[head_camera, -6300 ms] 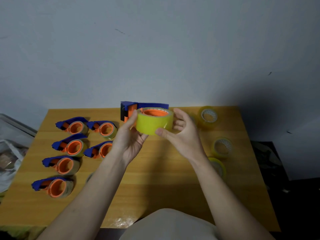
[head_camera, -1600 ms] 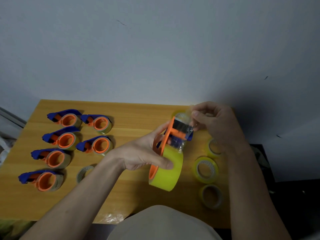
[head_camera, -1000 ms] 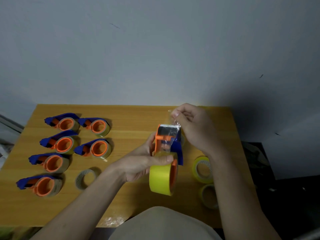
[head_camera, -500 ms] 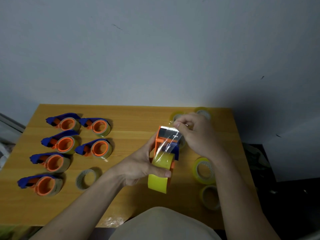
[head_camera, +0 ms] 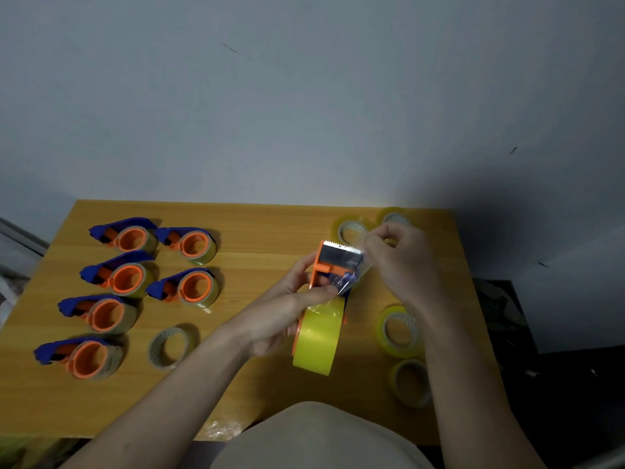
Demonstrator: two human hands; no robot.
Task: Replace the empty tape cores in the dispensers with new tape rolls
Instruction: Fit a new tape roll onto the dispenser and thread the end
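- Landmark: the held dispenser, raised over the middle of the tabletop. All places below are read from it.
- Far left of it: six loaded dispensers, blue and orange, lying flat in two columns. Well apart from the work; nothing there blocks the hands.
- Nearer left, toward the front edge: one bare tape core lying flat, pale, apart from everything else.
- Left hand: grip wrapped round the dispenser body, thumb pressed just above the roll. A firm hold, by the look.
- The new tape roll, yellow, sits on the dispenser's hub, directly under the metal cutter plate.
- Handling, as I judge it: roll light and stiff, safe to squeeze on its rim. The loose clear tape strip is thin, limp and sticky; it will fold on itself or cling to skin. Best taken at its very end. The toothed cutter edge is sharp; keep fingers off it.
- Right hand, just right of the cutter: grip pinches the strip's end between thumb and fingertips, drawn narrow.
- Right of the dispenser: spare tape rolls lie flat, two behind the right hand, two nearer the front. Close to the right forearm; a dropped elbow could nudge them.
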